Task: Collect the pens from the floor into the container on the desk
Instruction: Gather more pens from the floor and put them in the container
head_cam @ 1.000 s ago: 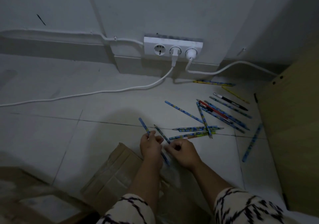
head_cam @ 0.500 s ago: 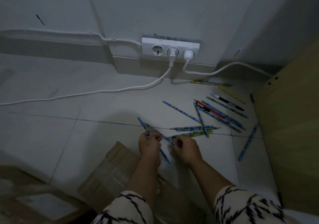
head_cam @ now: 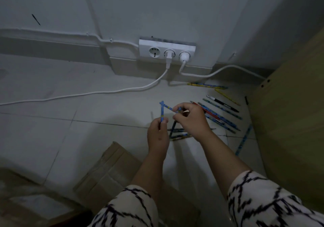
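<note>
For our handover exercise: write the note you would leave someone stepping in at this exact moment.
Left hand: grips one blue pen, upright.
Right hand: pinches another blue pen, lifted off the floor.
Still on the floor: a cluster of pens to the right, two pens by the wall, one by the wooden panel, a few under the hands.
The container is not in view; nothing shows as deposited yet.

One head-worn camera looks forward and steeply down, close over the tiled floor (head_cam: 52, 139).
</note>
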{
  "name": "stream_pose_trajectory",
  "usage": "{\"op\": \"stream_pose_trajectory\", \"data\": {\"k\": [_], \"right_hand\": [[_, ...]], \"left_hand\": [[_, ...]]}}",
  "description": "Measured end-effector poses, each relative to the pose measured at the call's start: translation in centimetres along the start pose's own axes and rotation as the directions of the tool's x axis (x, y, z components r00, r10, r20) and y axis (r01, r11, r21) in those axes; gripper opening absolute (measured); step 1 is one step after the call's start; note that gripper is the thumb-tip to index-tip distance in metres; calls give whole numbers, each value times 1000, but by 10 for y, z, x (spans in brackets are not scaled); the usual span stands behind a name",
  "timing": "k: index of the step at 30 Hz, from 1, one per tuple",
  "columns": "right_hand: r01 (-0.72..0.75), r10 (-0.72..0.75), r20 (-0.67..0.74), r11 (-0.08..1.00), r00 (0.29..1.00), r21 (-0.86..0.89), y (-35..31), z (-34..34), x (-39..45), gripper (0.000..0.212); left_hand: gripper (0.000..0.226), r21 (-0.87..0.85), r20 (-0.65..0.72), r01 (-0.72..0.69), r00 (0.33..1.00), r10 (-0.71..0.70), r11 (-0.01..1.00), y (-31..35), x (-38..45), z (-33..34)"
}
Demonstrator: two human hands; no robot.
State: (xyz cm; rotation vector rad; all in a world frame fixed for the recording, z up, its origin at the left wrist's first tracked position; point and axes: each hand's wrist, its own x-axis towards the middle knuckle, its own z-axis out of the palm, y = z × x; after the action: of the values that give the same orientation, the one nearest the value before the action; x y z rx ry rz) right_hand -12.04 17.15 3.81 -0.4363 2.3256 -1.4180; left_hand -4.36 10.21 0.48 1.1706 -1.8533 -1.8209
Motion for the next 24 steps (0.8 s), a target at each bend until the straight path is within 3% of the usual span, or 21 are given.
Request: {"op": "stream_pose_trajectory", "data": {"k": [5, 9, 11, 14, 18, 21, 24], "right_hand": [[-22, 22, 20, 1000, 1000, -4, -2, -2, 2, 26], [-129, 130, 0, 987, 992, 98, 8, -5, -1, 15], [-167, 171, -22, 977, 985, 135, 13, -11, -1, 13], [-279, 295, -69, 944, 953, 176, 36, -24, 1, 28], [-429, 434, -137, 901, 891, 66, 78, -41, -3, 22], [-496, 478, -150, 860, 866, -123, 104, -45, -12, 32], [-507, 491, -128, 827, 862, -244, 117, -44, -17, 12]], "left_hand": [[24, 40, 233, 25, 972, -34, 999, 8, -7, 3], [25, 63, 315, 87, 944, -103, 994, 7, -10, 6], [21, 9, 370, 167, 915, -158, 986, 6, -12, 8], [17, -99, 448, 376, 843, -296, 921, 3, -15, 9], [14, -85, 458, 497, 789, -409, 864, -6, -13, 14], [22, -61, 474, 524, 764, -437, 850, -13, -13, 20], [18, -106, 464, 539, 770, -438, 835, -15, -15, 31]]}}
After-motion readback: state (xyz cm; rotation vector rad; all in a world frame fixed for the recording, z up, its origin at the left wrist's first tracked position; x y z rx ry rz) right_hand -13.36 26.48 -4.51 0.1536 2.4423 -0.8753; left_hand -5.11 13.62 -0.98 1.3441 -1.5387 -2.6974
